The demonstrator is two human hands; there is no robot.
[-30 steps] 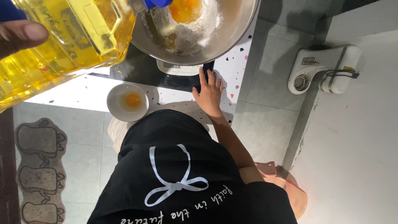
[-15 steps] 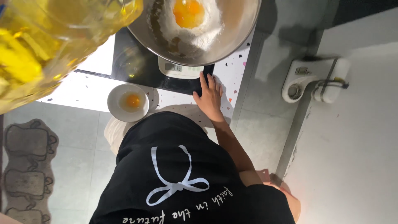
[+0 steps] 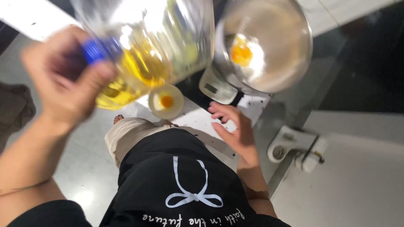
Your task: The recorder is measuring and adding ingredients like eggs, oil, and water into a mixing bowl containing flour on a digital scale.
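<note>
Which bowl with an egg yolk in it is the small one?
The small white bowl, beside the oil bottle. The other, the steel mixing bowl, is far bigger and shiny.

My left hand (image 3: pixel 63 80) is raised close to the camera, blurred, forearm bare, fingers curled in a grip, while my right hand (image 3: pixel 235 130) lies lower, palm down, fingers spread and extended, its forearm angled back toward my torso.

Black shirt (image 3: pixel 185 180), white bow print; beige shorts (image 3: pixel 126 134); bare forearms.
</note>
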